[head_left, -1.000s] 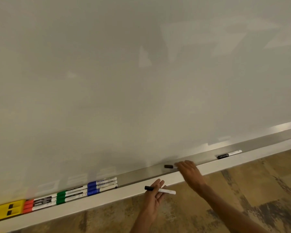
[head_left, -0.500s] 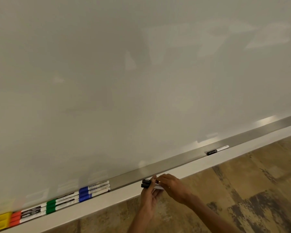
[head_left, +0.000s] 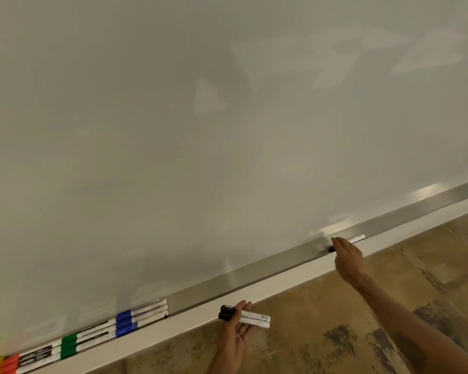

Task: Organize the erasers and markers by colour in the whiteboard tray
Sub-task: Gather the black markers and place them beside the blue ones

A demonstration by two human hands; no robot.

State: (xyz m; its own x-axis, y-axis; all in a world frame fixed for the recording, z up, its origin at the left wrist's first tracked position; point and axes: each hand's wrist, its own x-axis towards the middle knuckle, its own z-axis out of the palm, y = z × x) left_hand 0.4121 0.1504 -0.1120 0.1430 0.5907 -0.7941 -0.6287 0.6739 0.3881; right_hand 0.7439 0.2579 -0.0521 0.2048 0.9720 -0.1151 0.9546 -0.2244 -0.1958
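My left hand (head_left: 234,329) loosely cradles two black markers (head_left: 244,317); my right hand (head_left: 347,256) closes over the last black marker (head_left: 358,238) far right in the tray (head_left: 254,278) — grip unclear. I'd pinch mid-barrel — lift cleanly.

The whiteboard (head_left: 200,130) fills most of the view, blank and pale grey-white, with faint bright patches near its upper right that look like reflections, though they are too soft to make out. Below the whiteboard, along the lower right, lies the floor (head_left: 389,306), mottled brown with darker worn blotches.
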